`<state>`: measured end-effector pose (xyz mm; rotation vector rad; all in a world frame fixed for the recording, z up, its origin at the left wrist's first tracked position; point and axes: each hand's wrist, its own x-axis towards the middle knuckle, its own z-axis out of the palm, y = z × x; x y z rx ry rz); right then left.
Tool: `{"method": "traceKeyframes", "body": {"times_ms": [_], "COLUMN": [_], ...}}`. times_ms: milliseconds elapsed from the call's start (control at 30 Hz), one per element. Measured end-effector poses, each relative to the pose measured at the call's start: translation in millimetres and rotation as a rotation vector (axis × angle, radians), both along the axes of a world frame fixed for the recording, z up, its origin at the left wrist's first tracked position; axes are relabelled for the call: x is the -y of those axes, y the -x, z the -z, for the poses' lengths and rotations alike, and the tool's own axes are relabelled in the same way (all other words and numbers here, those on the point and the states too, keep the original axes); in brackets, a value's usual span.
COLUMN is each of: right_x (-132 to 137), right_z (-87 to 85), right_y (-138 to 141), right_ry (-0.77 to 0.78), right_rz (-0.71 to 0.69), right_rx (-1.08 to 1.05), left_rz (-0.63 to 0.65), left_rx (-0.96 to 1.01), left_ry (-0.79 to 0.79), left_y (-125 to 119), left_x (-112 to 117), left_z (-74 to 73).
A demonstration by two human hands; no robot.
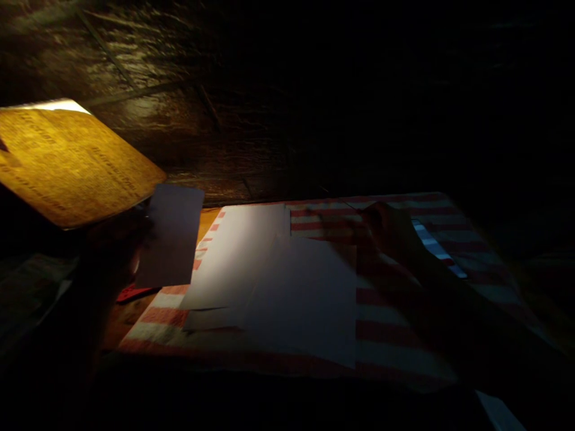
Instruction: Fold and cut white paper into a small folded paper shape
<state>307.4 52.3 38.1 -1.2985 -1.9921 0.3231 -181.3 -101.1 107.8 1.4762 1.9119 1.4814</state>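
My left hand (119,236), dark in shadow, is closed around a small pale rectangular card (173,236) raised above the left side of the cloth. Against the same hand lies a yellow-brown printed booklet or folder (81,167), lit brightly; whether the fingers grip it too is hidden. My right hand (381,224) is pinched over the far right part of the cloth, with a thin dark stick (350,207) poking out to the left. Its exact kind is too dim to tell. White paper sheets (305,293) overlap on the cloth between my hands.
A red-and-white striped cloth (395,329) covers the table surface. On its right lies a narrow, glossy bluish flat object (438,246), near my right forearm. Something red (137,292) shows at the left edge. Beyond is a dark tiled floor (144,90). Most surroundings are black.
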Motion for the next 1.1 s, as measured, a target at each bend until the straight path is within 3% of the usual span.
{"method": "traceKeyframes", "body": {"times_ms": [33,100,200,267,333,400,567,700,800,933,1033,1100], "right_x": [-1,-3,-6,-9,-12,-16,-27,-29,-27,-24,-25,-27], "right_z": [1.5,4.3,7.0,7.8,8.2,8.5,9.4,11.5,12.5,11.2,10.4,10.6], "right_y": [0,1,2,1,-1,-6,-18,-17,-13,-10,-11,-13], "right_ry": [-0.006,-0.016,-0.016,-0.021,-0.034,-0.055,-0.123,-0.103,-0.056,-0.036,-0.036,-0.058], "right_rz": [-0.008,-0.016,-0.010,0.007,0.035,0.061,0.139,0.071,0.009,0.006,0.020,0.029], "right_rx": [-0.003,-0.016,-0.042,-0.056,-0.074,-0.096,-0.103,-0.100,-0.073,-0.017,-0.012,-0.018], "left_rz": [-0.068,-0.057,0.083,0.242,0.297,0.271,0.168,0.115,0.168,0.282,0.259,0.254], "left_rx": [0.016,0.054,0.146,0.397,0.502,0.651,0.711,0.702,0.653,0.492,0.314,0.076], "left_ry": [-0.025,0.001,0.010,0.067,0.100,0.204,0.303,0.321,0.306,0.264,0.167,0.057], "left_y": [-6,-26,-73,-112,-152,-186,-241,-263,-268,-257,-240,-230], "left_x": [-4,-21,-64,-97,-129,-157,-200,-208,-200,-172,-151,-145], "left_z": [0.4,2.6,7.7,12.2,18.8,28.8,63.9,84.4,87.0,75.4,61.3,53.3]}}
